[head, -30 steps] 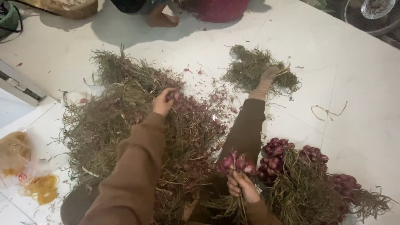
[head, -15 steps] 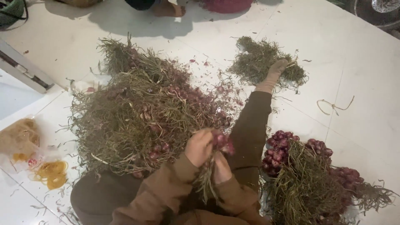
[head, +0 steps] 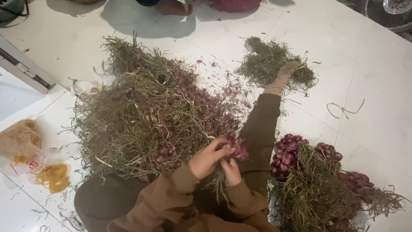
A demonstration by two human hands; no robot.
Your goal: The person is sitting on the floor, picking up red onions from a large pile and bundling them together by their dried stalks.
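Observation:
I sit on a white tiled floor with a big heap of shallots with dry stalks in front of me. My left hand and my right hand meet close to my lap, both gripping one small bunch of purple shallots, bulbs up and stalks hanging down. My right leg in brown trousers stretches forward, its socked foot resting on a small pile of dry stalks.
Tied shallot bundles lie at my right. Yellow rubber bands and a plastic bag lie at the left. Another person's foot and a red basin are at the far edge. A loose string lies right.
My left hand left the big heap and came back to my lap, joining my right hand on the small bunch. The view tilted down slightly.

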